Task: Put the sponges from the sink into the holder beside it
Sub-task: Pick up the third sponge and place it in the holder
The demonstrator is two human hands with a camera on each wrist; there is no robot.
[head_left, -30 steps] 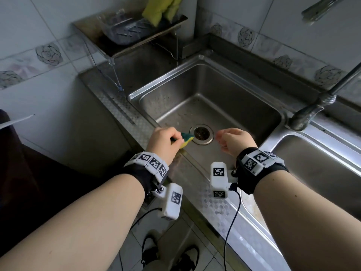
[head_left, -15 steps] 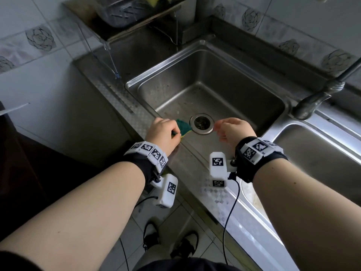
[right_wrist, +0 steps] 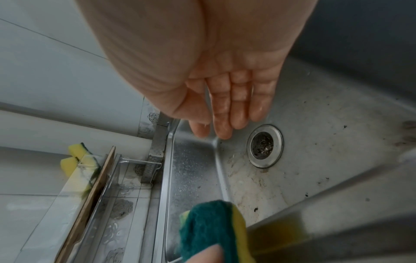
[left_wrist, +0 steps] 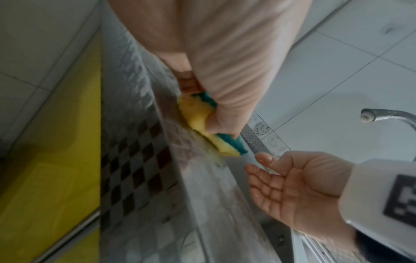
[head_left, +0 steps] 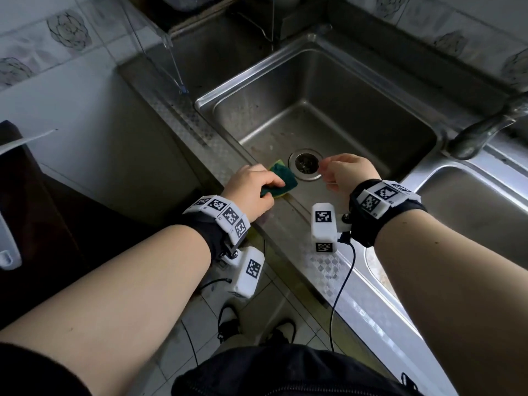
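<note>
My left hand (head_left: 268, 190) grips a yellow sponge with a green scouring side (head_left: 284, 178) just above the sink's front rim, green side up. In the left wrist view the fingers squeeze the sponge (left_wrist: 198, 117) against the rim. My right hand (head_left: 340, 170) hovers over the drain (head_left: 305, 164) with wet fingers relaxed and holds nothing. The steel sink (head_left: 357, 90) holds no other sponge that I can see. In the right wrist view the clear holder (right_wrist: 135, 163) stands left of the sink with two yellow sponges (right_wrist: 76, 160) in it.
A tap (head_left: 485, 130) reaches in from the right, over the divider to a second basin (head_left: 471, 212). The holder's clear legs (head_left: 171, 52) stand on the steel counter at the sink's far left corner. Tiled walls close the back and left.
The left hand has lowered the sponge toward the front rim and turned its green side up. The right hand stays over the drain. The head view has tipped down, so the holder left the frame.
</note>
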